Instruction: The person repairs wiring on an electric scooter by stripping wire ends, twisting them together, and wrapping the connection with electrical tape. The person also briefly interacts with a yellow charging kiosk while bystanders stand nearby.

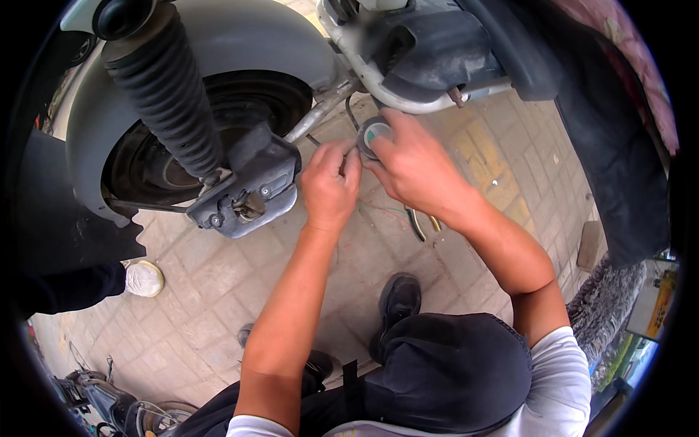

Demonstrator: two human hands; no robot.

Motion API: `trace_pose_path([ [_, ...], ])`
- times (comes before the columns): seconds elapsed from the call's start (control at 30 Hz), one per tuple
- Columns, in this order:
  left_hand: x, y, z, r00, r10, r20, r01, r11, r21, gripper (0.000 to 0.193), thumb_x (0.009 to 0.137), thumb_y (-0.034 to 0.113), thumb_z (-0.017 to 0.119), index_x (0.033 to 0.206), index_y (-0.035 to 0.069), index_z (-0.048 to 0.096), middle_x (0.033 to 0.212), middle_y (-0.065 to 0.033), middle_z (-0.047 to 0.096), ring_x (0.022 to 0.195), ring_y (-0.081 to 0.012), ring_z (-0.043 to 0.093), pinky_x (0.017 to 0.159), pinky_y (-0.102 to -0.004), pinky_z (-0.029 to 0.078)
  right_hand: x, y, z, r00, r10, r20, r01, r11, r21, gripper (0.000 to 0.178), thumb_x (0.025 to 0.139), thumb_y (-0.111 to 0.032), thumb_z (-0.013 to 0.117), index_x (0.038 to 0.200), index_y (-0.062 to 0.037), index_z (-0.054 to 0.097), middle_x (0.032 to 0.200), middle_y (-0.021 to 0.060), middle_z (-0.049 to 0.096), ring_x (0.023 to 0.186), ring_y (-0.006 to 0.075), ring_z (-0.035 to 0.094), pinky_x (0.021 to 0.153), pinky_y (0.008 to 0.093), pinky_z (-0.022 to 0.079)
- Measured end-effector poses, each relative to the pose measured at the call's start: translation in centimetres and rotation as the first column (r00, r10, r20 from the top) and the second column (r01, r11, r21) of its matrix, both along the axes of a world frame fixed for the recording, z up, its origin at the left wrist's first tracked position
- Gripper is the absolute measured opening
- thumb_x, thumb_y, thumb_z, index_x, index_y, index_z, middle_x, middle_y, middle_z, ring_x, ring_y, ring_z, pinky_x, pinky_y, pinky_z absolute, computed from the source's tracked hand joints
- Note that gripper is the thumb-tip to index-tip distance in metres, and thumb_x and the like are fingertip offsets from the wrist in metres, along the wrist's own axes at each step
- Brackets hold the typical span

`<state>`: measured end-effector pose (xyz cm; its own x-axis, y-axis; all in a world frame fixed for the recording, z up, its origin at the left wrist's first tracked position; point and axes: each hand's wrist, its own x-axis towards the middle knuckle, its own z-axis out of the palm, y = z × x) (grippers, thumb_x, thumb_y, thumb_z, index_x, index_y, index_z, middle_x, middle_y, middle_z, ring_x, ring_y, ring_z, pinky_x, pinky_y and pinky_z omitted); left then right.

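My right hand is closed round a roll of dark tape with a pale, green-marked core. Close beside it, my left hand is closed, thumb and fingers pinched together at a thin dark cable. The fingertips of both hands nearly meet, and what lies between them is mostly hidden. Another stretch of dark cable hangs down from the scooter just above the hands. Below them, pliers lie on the paving, near thin red and green wires.
A scooter's wheel, grey fender, ribbed shock boot and dark bracket stand at left. Its body overhangs the hands. Another person's white shoe is at left. A brick-like block sits at right.
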<state>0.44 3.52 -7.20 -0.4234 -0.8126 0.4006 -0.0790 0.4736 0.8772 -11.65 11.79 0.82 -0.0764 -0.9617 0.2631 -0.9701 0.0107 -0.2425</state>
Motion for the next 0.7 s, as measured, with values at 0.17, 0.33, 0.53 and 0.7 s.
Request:
trace_pose_path([
  [0.17, -0.9, -1.0, -0.1, 0.993, 0.056, 0.103, -0.086, 0.946, 0.313, 0.014, 0.082, 0.009, 0.065, 0.093, 0.001, 0.066, 0.083, -0.0100, 0.064, 0.069, -0.0179, 0.061, 0.064, -0.0292, 0.048, 4.3, 3.3, 4.1, 0.826, 0.357, 0.435, -0.368, 0.928, -0.062, 0.024, 0.076, -0.012, 0.069, 0.095, 0.0012, 0.062, 0.113, 0.0263, 0.053, 0.096, 0.0416, 0.058, 0.084, 0.0441, 0.049],
  [0.33, -0.8, 0.5, 1.1, 0.997, 0.063, 0.054, -0.077, 0.945, 0.318, 0.026, 0.083, 0.008, 0.065, 0.108, 0.002, 0.064, 0.084, -0.0088, 0.062, 0.067, -0.0136, 0.056, 0.065, -0.0287, 0.047, -0.3, 8.9, -3.4, 0.916, -0.103, 0.387, -0.118, 0.854, 0.506, 0.035, 0.072, -0.016, 0.074, 0.101, 0.0000, 0.062, 0.123, 0.0185, 0.051, 0.107, 0.0362, 0.053, 0.090, 0.0461, 0.044],
  [0.53, -1.7, 1.5, 2.4, 0.999, 0.055, -0.001, -0.050, 0.922, 0.384, 0.051, 0.085, 0.002, 0.063, 0.132, -0.008, 0.044, 0.087, -0.0037, 0.057, 0.068, -0.0041, 0.050, 0.061, -0.0185, 0.042, -0.8, 16.9, -16.0, 0.960, -0.273, 0.071, 0.190, 0.812, 0.552, 0.033, 0.072, -0.024, 0.071, 0.096, -0.0025, 0.065, 0.116, 0.0156, 0.053, 0.111, 0.0325, 0.049, 0.092, 0.0494, 0.040],
  [0.7, -2.0, 1.3, 3.2, 0.992, 0.101, 0.069, -0.121, 0.908, 0.401, 0.047, 0.085, 0.001, 0.061, 0.128, -0.009, 0.046, 0.087, -0.0034, 0.057, 0.070, -0.0052, 0.051, 0.061, -0.0197, 0.043, -0.9, 10.4, -13.5, 0.895, -0.262, 0.362, 0.213, 0.962, 0.170, 0.032, 0.074, -0.025, 0.071, 0.094, -0.0008, 0.065, 0.107, 0.0156, 0.058, 0.101, 0.0338, 0.055, 0.085, 0.0432, 0.044],
])
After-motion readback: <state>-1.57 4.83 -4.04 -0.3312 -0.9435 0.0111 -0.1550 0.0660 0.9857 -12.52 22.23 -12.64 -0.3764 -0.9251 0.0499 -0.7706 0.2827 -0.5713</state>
